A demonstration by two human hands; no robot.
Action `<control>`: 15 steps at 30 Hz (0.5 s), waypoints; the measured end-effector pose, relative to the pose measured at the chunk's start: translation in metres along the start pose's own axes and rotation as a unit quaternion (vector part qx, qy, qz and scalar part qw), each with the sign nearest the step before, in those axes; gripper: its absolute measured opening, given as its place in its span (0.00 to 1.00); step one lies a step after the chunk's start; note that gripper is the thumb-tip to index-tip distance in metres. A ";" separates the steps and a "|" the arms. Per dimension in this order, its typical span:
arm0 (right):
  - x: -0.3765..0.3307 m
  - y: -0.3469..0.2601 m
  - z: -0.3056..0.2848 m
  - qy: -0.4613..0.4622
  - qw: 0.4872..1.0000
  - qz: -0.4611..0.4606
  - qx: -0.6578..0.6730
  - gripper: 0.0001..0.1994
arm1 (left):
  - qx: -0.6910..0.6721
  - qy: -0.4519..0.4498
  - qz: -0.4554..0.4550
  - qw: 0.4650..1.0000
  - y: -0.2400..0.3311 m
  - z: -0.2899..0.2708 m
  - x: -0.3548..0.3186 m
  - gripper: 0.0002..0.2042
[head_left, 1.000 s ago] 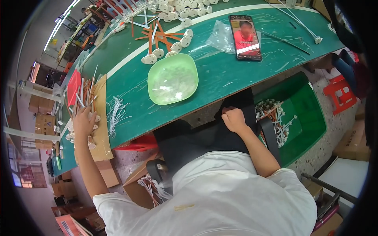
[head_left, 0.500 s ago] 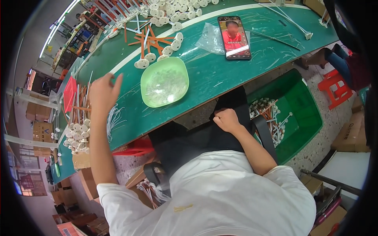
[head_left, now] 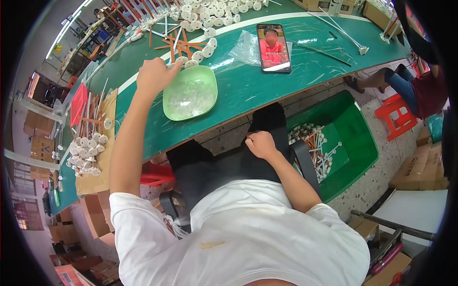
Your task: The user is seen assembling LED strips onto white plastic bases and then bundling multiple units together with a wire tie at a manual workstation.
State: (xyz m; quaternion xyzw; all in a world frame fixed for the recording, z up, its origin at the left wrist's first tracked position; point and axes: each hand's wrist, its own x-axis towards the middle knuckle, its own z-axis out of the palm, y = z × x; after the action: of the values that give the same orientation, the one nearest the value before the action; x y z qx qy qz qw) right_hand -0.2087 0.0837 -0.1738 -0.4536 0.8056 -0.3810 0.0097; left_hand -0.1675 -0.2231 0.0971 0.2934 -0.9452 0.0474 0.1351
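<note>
Held the fingers of the left hand [head_left: 155, 78] half-curled, thumb toward the white-disc brown sticks [head_left: 196, 56] just beyond; could not make out any grip. Had a pale green bowl [head_left: 178, 116] just right of those fingers and a bundle of disc-ended sticks [head_left: 92, 143] to their left. Rested the fingers of the right hand [head_left: 261, 144] folded on the black trousers [head_left: 268, 117], nothing visible inside. Judged partway along: many similar sticks [head_left: 317, 143] in the green bin [head_left: 357, 133] right of the folded fingers, many more left on the table [head_left: 238, 90] beyond.

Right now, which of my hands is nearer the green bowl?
Left. Your left hand is close by the left side of the green bowl; your right hand rests on your leg, short of the table.
</note>
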 end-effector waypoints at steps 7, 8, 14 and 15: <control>-0.002 -0.005 -0.006 -0.042 0.998 -0.023 -0.032 0.12 | -0.033 0.004 -0.073 0.997 0.006 0.005 0.000 0.31; -0.001 -0.004 -0.006 -0.046 0.998 -0.032 -0.039 0.12 | -0.040 0.008 -0.081 0.996 -0.001 0.006 -0.001 0.31; -0.002 -0.009 -0.005 0.037 0.999 0.016 0.027 0.09 | -0.138 0.078 -0.059 0.986 -0.048 -0.014 -0.048 0.29; -0.001 -0.007 -0.004 -0.004 0.999 0.041 0.012 0.10 | -0.172 0.051 -0.073 0.981 -0.056 -0.019 -0.066 0.28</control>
State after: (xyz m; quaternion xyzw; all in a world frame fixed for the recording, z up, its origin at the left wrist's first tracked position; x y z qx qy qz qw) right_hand -0.2042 0.0849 -0.1671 -0.4216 0.8189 -0.3881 0.0335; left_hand -0.0785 -0.2302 0.0976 0.3315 -0.9070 -0.1115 0.2346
